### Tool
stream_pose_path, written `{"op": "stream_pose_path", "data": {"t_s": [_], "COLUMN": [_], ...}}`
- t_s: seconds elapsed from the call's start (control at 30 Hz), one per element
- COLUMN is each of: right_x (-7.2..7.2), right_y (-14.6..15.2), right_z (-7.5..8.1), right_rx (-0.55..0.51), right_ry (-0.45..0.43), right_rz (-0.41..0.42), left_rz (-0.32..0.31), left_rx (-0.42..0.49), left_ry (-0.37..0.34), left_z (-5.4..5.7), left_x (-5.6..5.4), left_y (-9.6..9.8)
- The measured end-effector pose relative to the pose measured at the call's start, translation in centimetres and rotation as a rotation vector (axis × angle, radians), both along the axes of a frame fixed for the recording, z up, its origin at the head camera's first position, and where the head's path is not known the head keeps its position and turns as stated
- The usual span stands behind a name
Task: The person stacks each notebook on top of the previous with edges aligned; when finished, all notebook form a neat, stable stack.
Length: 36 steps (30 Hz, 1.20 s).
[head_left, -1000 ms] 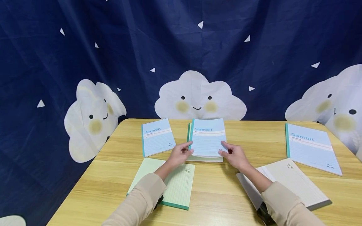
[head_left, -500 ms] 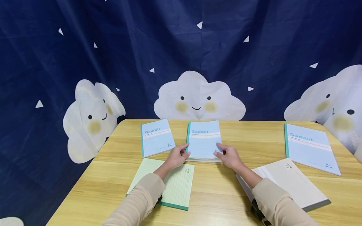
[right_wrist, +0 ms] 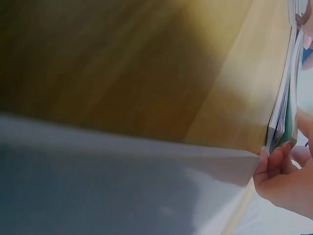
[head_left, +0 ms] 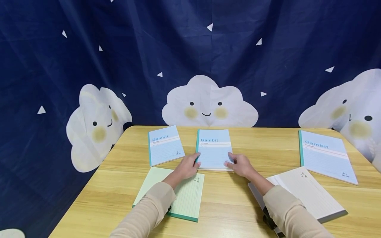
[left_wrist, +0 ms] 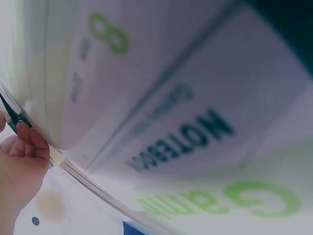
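Observation:
A blue notebook (head_left: 213,150) with a green spine lies near the far edge of the table, on top of at least one other notebook whose pale edge shows below it. My left hand (head_left: 187,166) holds its left edge low down, thumb toward me. Opposite, my right hand (head_left: 240,164) grips the lower right edge. In the right wrist view, the fingers of the right hand (right_wrist: 283,178) are at the corner of stacked notebooks (right_wrist: 281,117), with a green cover between page edges. The left wrist view shows the left hand (left_wrist: 24,171) at a notebook edge.
A smaller-looking blue notebook (head_left: 166,145) lies left of the stack. Under the left forearm is a green notebook (head_left: 187,198); a grey one (head_left: 309,191) lies under the right. Another blue notebook (head_left: 328,157) is at the far right of the wooden table (head_left: 98,198).
Both hands have brought the blue notebook left and down onto the notebook beneath. Its edges now line up with the stack, and the green spine below is covered.

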State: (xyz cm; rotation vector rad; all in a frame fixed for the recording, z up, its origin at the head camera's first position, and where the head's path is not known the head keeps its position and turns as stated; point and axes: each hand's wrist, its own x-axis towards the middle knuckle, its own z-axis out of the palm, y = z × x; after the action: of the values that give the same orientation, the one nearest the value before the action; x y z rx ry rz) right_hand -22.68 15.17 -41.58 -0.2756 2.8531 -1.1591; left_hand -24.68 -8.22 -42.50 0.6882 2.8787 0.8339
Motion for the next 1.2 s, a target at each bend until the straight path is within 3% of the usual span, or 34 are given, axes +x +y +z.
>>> {"op": "stream_pose_path", "data": {"t_s": [0.5, 0.67, 1.1, 1.2], "right_x": [0.54, 0.68, 0.66, 0.76], "right_y": [-0.72, -0.86, -0.9, -1.04], "right_z": [0.32, 0.48, -0.09, 0.12], "right_rx": [0.254, 0.274, 0.308, 0.35], "right_ry": [0.071, 0.053, 0.093, 0.157], "right_rz": [0.038, 0.041, 0.039, 0.007], "left_rz": [-0.027, -0.036, -0.035, -0.019], "left_rx": [-0.183, -0.219, -0.249, -0.214], "left_ry": [0.019, 0.02, 0.003, -0.002], "left_z": [0.22, 0.24, 0.22, 0.33], "left_x": [0.24, 0.1, 0.32, 0.38], "left_y": [0.2, 0.36, 0.23, -0.06]}}
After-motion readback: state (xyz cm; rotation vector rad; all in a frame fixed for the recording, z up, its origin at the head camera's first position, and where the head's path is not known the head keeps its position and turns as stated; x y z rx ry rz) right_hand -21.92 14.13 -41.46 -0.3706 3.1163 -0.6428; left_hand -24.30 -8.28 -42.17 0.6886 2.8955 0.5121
